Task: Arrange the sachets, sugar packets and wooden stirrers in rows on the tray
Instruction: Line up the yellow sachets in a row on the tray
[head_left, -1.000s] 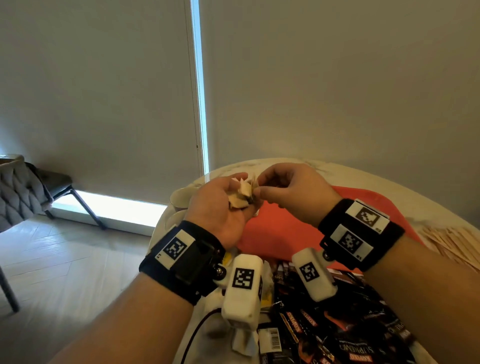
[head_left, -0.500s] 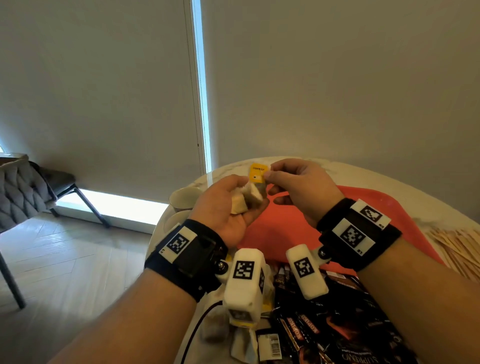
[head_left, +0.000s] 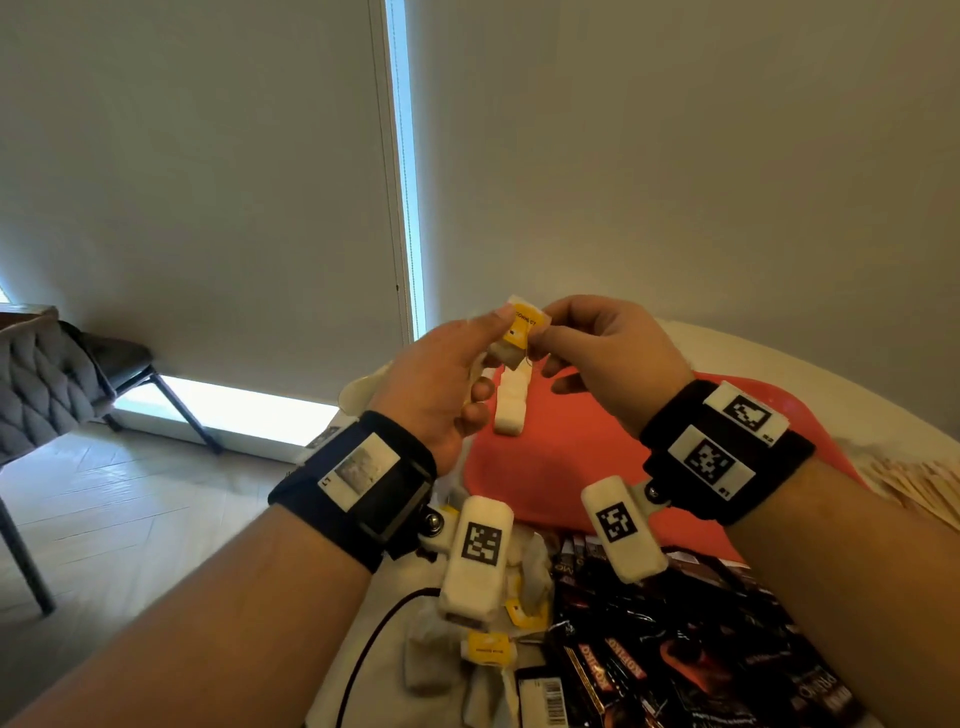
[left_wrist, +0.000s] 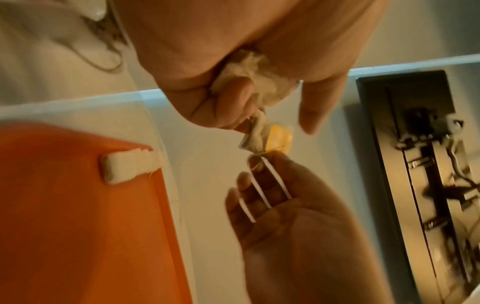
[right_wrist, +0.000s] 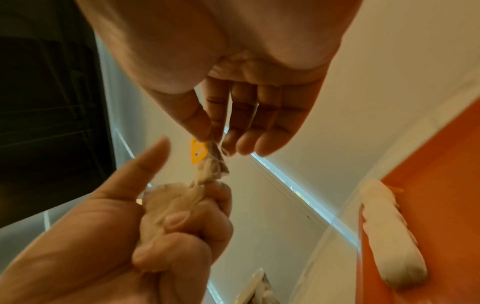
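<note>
The orange tray (head_left: 566, 467) lies on the round white table (head_left: 779, 364); inside it, near the far-left corner, sits one row of white tea bags (head_left: 509, 405) packed side by side, touching each other; rest of the tray floor is bare orange. In front of the tray, on the table, is a loose heap of dark coffee sachets (head_left: 675, 649), and left of it some more white tea bags w/ yellow tags (head_left: 488, 647); wooden stirrers (head_left: 914, 483) lie in a pile at the right edge.

Both hands are raised above the tray's far side. The left hand (head_left: 441, 384) has fingers curled round a bunch of crumpled white tea bags (right_wrist: 176, 201), thumb stretched up. The right hand (head_left: 613, 353) pinches, btw thumb and forefinger, the top of one tea bag (left_wrist: 255, 135) w/ its yellow tag (head_left: 522, 327); other fingers are nearly straight. This bag is off-white, thin paper, wrinkled; a thin string shows at the pinch.
</note>
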